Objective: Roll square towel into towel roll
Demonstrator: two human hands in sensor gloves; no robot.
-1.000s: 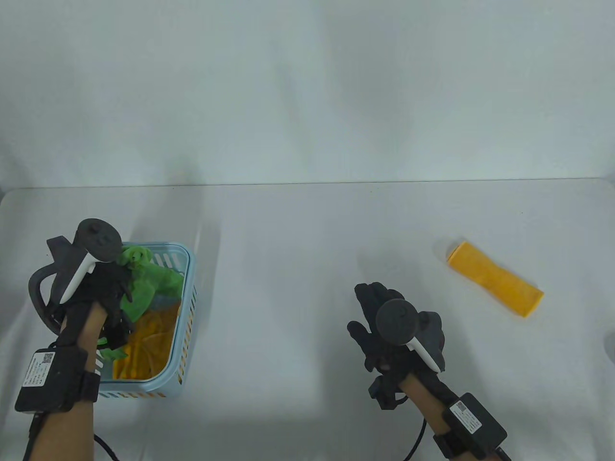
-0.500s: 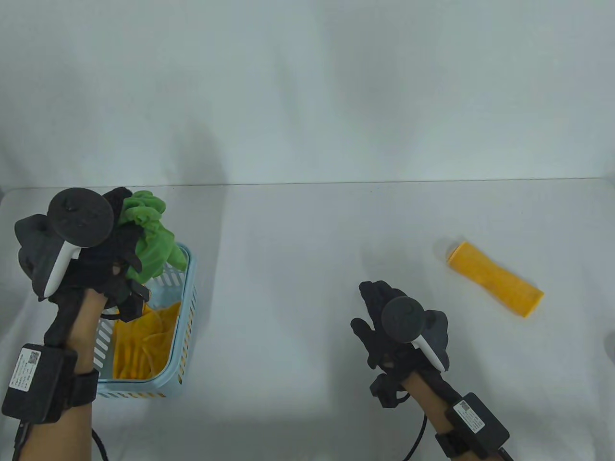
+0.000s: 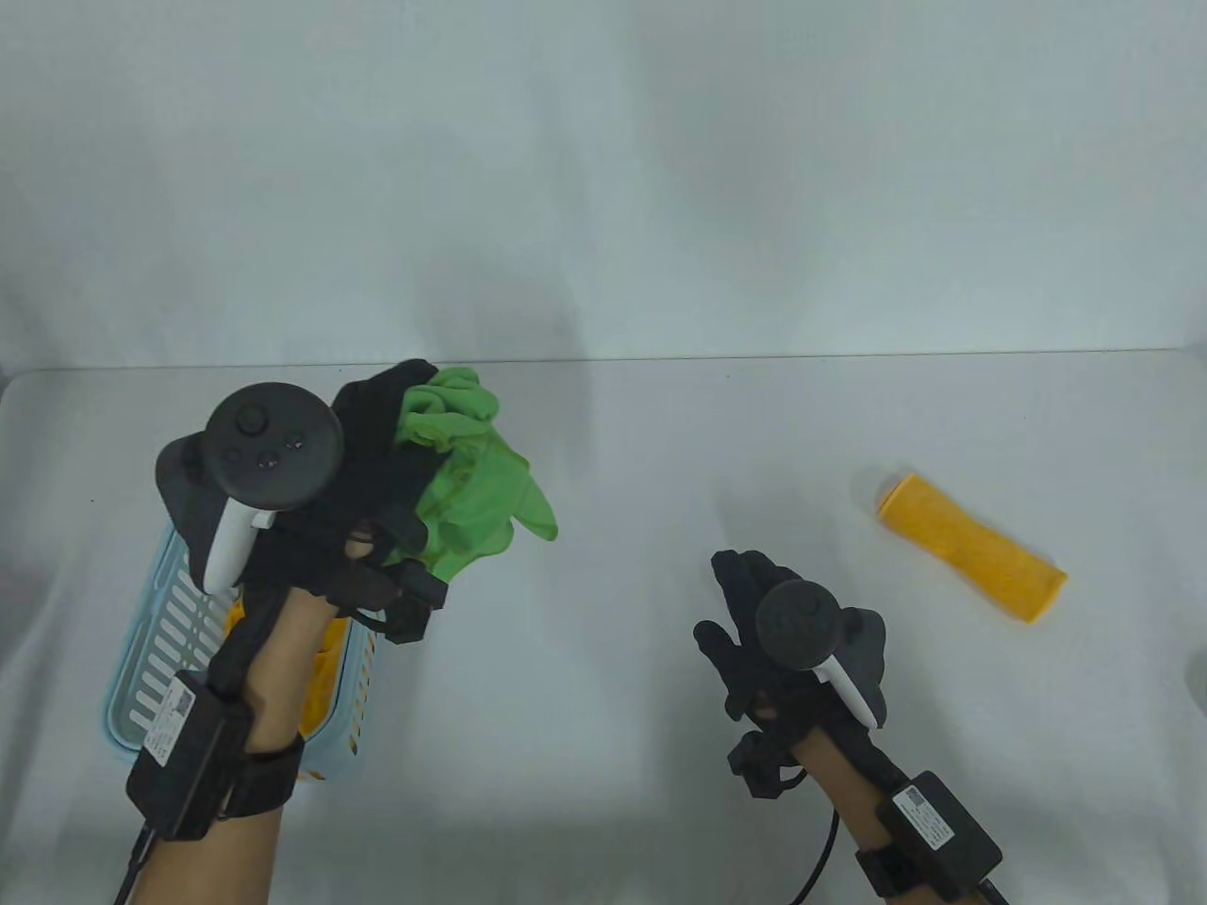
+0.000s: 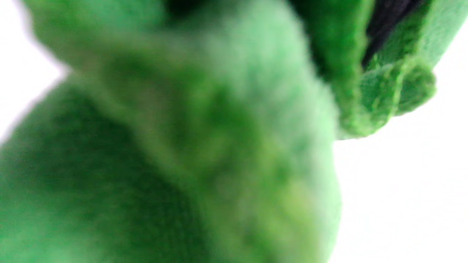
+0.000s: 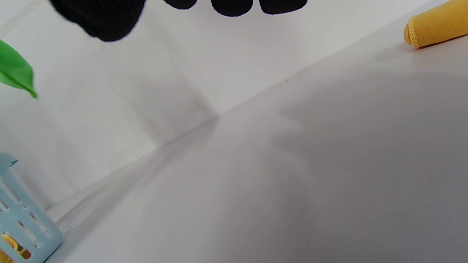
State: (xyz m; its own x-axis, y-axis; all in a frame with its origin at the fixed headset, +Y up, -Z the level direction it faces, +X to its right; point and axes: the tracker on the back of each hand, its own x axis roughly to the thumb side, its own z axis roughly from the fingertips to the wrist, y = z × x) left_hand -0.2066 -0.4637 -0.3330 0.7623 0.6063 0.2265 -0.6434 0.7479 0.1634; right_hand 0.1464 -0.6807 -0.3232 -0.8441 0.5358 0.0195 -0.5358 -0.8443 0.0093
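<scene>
Towel (image 3: pixel 476 490), green and bunched, hangs from my left hand (image 3: pixel 368 490), fingers curled tight round its top, up off the table. My right hand (image 3: pixel 764 641) waits with fingers relaxed and holding nothing, well right of it. Gripped in a wad like this, it may land crumpled rather than flat, and then roll crooked.

Pale blue slotted basket (image 3: pixel 141 650), yellow cloth (image 3: pixel 325 665) inside, white table (image 3: pixel 603 471)
</scene>
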